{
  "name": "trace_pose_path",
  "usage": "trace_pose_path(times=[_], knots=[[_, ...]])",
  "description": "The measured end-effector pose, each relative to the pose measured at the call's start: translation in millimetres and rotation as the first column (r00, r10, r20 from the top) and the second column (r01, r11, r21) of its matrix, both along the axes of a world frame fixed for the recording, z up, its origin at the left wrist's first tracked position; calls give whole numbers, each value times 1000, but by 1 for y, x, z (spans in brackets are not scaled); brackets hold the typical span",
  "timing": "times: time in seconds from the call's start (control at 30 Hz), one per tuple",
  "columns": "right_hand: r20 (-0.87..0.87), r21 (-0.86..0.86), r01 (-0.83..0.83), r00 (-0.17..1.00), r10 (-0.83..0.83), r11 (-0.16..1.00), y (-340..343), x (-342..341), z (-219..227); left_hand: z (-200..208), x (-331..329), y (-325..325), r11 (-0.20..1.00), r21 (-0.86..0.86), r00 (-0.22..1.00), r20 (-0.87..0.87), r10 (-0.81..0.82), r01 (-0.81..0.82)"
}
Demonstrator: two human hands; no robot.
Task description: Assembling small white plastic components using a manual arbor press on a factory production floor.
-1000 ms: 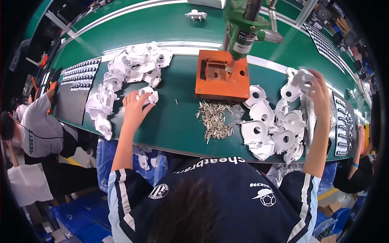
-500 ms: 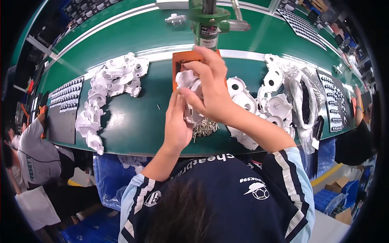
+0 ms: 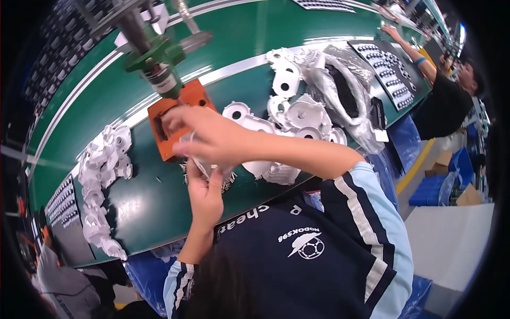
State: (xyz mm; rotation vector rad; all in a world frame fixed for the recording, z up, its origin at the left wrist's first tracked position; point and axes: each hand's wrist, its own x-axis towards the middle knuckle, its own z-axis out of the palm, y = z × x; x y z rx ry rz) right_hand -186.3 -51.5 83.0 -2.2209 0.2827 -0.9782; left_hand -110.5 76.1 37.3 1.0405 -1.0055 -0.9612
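My left hand (image 3: 205,198) is closed around a white molded plastic part (image 3: 200,168), mostly hidden between my hands. Just above the part is my right hand (image 3: 212,136), its fingers reaching left and smeared by motion, so its grip is unclear. Those fingers overlap the near side of an orange fixture block (image 3: 197,97) with a dark recess. Over the block stands a green press head (image 3: 162,72). Small metal pins (image 3: 228,182) lie in a pile beneath my hands, partly covered.
White plastic housings are heaped at the left (image 3: 95,183) and to the right (image 3: 305,118). Clear plastic bags (image 3: 340,87) lie beyond the right heap. Boards of small dark parts rest at far left (image 3: 62,202) and far right (image 3: 385,74). A co-worker (image 3: 451,95) reaches over the bench at right.
The head view has turned and tilted, shifting the bench in the picture. My right hand has changed from a raised, spread pose beside the part to lying across above it, fingers toward the block.
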Motion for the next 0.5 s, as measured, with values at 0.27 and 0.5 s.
trace_pose_path(times=[0.27,0.5], knots=[[-213,-379,814,386,-898,440,-137,-174,11,15,81,-15,979,60,858,495,139,-193],[-451,-343,824,277,-848,452,-176,-262,-67,-2,117,-48,958,-271,-7,962,271,-97]])
